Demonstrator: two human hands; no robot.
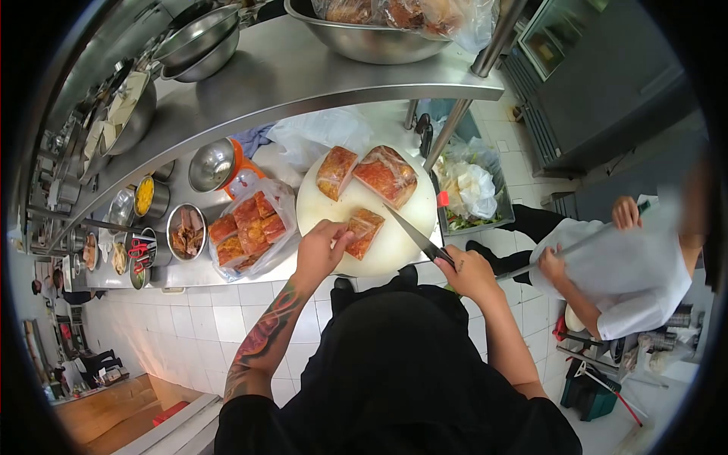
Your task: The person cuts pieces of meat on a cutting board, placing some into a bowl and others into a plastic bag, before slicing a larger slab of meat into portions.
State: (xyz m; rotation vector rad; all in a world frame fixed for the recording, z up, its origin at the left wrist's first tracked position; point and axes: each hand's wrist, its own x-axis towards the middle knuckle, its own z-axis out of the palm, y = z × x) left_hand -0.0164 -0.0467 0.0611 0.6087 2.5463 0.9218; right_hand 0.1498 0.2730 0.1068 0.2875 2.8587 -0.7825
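On a round white cutting board [318,205] lie several blocks of reddish-brown cooked meat. The smallest block [364,233] is nearest me, and a large block [386,177] lies behind it, with another block [336,173] to its left. My left hand [324,246] is at the small block's left side, fingers loosely bent and thumb tip right at its edge. My right hand [469,271] grips a kitchen knife [415,233] by its black handle. The blade slants up and left over the board, its tip between the small and large blocks.
Left of the board sit a plastic bag of meat pieces [250,230] and a metal container of meat strips [186,231]. A steel shelf [303,95] crosses above the counter. Right of the board is a grey bin [485,186]. A person in white [614,265] stands at right, holding a pole.
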